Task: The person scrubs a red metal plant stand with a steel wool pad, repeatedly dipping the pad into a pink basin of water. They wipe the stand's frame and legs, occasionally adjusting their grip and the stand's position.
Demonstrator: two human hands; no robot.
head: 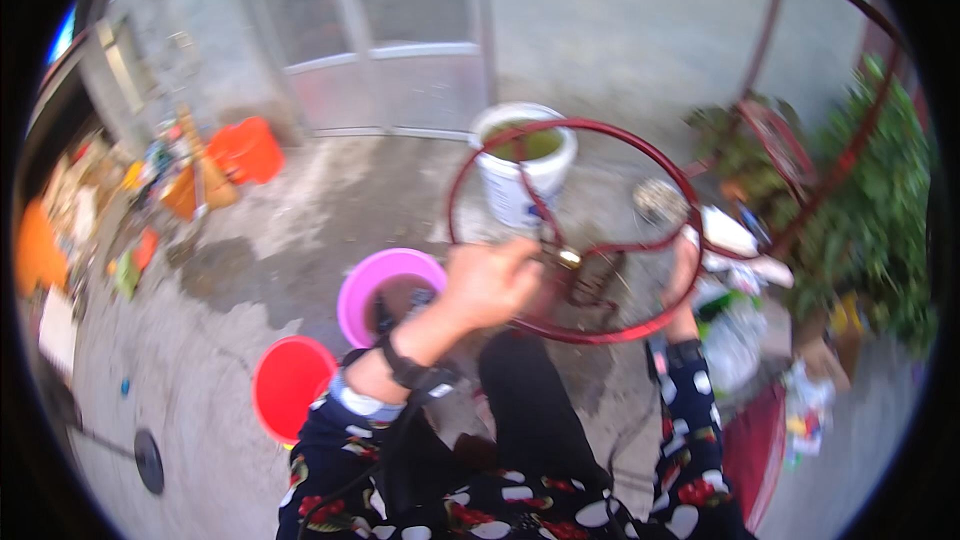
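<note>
A dark red metal ring frame (585,334), with curved bars and a shiny metal piece (569,258) at its middle, is before me. My right hand (681,270) is at the ring's right side, its fingers around the rim. Near the middle fitting, my left hand (495,277) has its fingers bent; blur hides whether it grips anything. Beyond the ring stands a white plastic bucket (517,187) with greenish liquid. A pink basin (352,300) holding dark liquid and dark items is left of my left forearm.
A red plastic bucket (294,390) stands at the lower left. Farther left are an orange-red bucket (246,150) and piled clutter. Plastic bags (731,345) and leafy green plants (874,225) lie to the right, with a larger red metal frame (862,142) above. A glazed door (386,82) is set in the wall.
</note>
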